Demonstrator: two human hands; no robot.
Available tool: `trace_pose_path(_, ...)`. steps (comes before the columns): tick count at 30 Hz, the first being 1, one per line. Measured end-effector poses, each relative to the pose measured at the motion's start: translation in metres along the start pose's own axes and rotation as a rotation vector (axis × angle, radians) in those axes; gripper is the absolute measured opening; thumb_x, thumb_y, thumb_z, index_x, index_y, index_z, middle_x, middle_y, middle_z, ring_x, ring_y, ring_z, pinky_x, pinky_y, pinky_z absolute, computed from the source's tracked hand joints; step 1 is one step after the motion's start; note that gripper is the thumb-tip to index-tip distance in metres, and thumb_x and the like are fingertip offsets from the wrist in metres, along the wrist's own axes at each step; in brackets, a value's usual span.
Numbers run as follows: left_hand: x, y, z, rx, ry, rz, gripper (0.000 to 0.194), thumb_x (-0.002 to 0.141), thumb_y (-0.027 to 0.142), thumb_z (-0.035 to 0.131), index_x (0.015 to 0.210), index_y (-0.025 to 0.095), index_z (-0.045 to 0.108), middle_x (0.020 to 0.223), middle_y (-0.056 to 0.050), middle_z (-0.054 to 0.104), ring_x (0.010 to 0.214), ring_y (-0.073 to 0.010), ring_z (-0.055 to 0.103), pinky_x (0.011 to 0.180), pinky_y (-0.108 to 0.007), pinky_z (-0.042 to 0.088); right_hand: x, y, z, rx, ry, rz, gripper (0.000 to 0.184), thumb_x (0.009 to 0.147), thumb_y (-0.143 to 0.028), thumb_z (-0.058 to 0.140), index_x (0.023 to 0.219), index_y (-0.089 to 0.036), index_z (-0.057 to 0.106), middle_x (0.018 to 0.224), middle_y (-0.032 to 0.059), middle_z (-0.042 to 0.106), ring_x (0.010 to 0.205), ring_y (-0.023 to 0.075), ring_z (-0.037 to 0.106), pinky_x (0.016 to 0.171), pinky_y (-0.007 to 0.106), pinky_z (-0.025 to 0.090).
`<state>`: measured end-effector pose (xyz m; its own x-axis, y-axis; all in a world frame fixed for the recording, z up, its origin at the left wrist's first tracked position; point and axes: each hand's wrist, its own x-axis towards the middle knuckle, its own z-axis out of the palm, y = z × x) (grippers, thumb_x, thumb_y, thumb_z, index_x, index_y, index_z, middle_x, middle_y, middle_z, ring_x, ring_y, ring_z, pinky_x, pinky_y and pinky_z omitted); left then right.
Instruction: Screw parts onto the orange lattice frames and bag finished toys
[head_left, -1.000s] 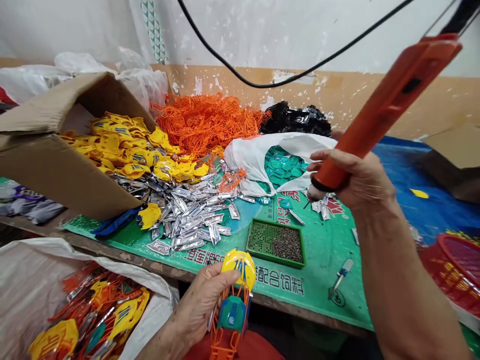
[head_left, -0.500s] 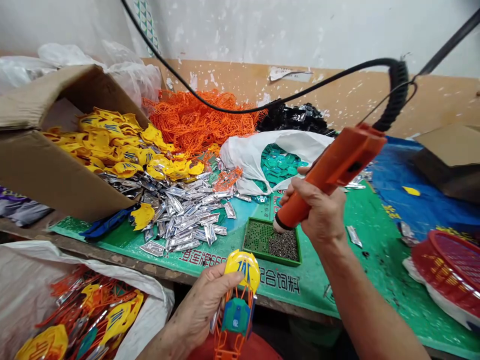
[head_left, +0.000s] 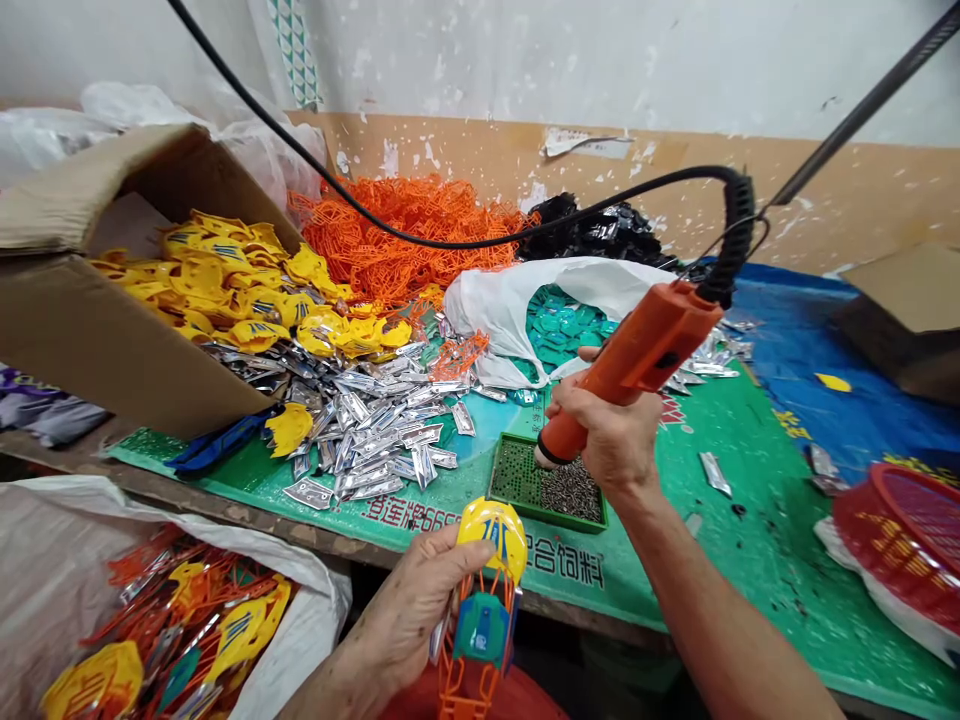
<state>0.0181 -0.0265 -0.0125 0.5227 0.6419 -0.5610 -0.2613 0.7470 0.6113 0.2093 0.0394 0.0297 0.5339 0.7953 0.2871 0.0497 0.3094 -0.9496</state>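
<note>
Our left hand [head_left: 409, 605] holds a layered plastic piece [head_left: 480, 628] just in front of the table's near edge, its yellow rounded end up and its orange frame hanging down. The fingers are closed in behind it and the thumb lies across the yellow face, a grip that seems meant to keep the layers pressed together while leaving the green middle part in view

Our right hand [head_left: 626, 440] has its fingers wrapped round the barrel of an orange power tool [head_left: 637, 350]. We hold it on a slant, nose down over the green tray [head_left: 517, 475], probably because this brings the tip close to the holes there; we cannot tell whether it touches anything. Small dark fasteners [head_left: 571, 490] are heaped on the tray's right side, near the tool. The black cord [head_left: 442, 243] comes in from above and loops behind, which likely keeps it off our hands

Loose metal plates [head_left: 375, 430] spread left of the tray, within easy reach of the left hand, we judge. The cardboard box [head_left: 135, 350] lies on its side, its open end letting yellow shells [head_left: 225, 270] spill towards the plates. The white bag [head_left: 495, 310] behind the tray gapes open, so its green parts [head_left: 562, 330] seem easy to pick out
</note>
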Motion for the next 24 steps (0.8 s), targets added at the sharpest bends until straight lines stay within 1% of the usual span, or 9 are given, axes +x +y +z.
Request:
trace_pose_path(4, -0.0015, 0.0016, 0.0026, -0.009, -0.004, -0.001, 0.024, 0.070, 0.029, 0.078, 0.083, 0.009, 0.073, 0.070, -0.007, 0.072, 0.055, -0.0101, 0.062, 0.054, -0.018, 0.049, -0.0004, 0.0023, -0.0010, -0.006, 0.000, -0.007, 0.023, 0.060, -0.024, 0.071, 0.078, -0.019, 0.059, 0.060, -0.0055, 0.060, 0.052, 0.0136, 0.056, 0.058, 0.035, 0.048)
trace_pose_path(9, -0.0017, 0.0038, 0.0058, -0.023, 0.011, -0.013, 0.025, 0.068, 0.027, 0.079, 0.084, 0.009, 0.074, 0.068, -0.006, 0.072, 0.054, -0.0090, 0.060, 0.054, -0.017, 0.047, -0.0003, 0.0067, -0.0015, -0.007, 0.008, 0.001, 0.024, 0.059, -0.023, 0.072, 0.078, -0.019, 0.060, 0.061, -0.0053, 0.060, 0.054, 0.0139, 0.056, 0.059, 0.036, 0.050)
trace_pose_path(14, -0.0007, 0.0028, 0.0040, -0.004, 0.015, -0.018, 0.026, 0.068, 0.028, 0.079, 0.084, 0.009, 0.074, 0.069, -0.007, 0.071, 0.055, -0.0098, 0.060, 0.054, -0.018, 0.047, 0.0001, 0.0074, -0.0010, -0.006, 0.008, -0.009, 0.017, 0.059, -0.022, 0.071, 0.071, -0.019, 0.060, 0.060, -0.0040, 0.060, 0.055, 0.0144, 0.056, 0.060, 0.037, 0.052)
trace_pose_path(19, 0.0010, 0.0013, 0.0013, 0.004, 0.008, -0.039, 0.029, 0.068, 0.029, 0.079, 0.086, 0.008, 0.073, 0.073, -0.008, 0.072, 0.056, -0.0107, 0.062, 0.054, -0.019, 0.048, -0.0010, 0.0076, -0.0012, -0.016, 0.009, -0.014, 0.020, 0.058, -0.022, 0.072, 0.074, -0.018, 0.060, 0.061, -0.0041, 0.060, 0.054, 0.0138, 0.056, 0.060, 0.037, 0.051)
trace_pose_path(24, -0.0001, 0.0018, 0.0040, 0.002, 0.045, -0.024, 0.028, 0.065, 0.028, 0.080, 0.083, 0.008, 0.072, 0.070, -0.006, 0.071, 0.055, -0.0103, 0.061, 0.053, -0.019, 0.047, -0.0036, 0.0065, -0.0009, -0.011, -0.002, -0.007, 0.030, 0.057, -0.025, 0.073, 0.084, -0.018, 0.060, 0.062, -0.0050, 0.060, 0.055, 0.0137, 0.056, 0.059, 0.035, 0.051)
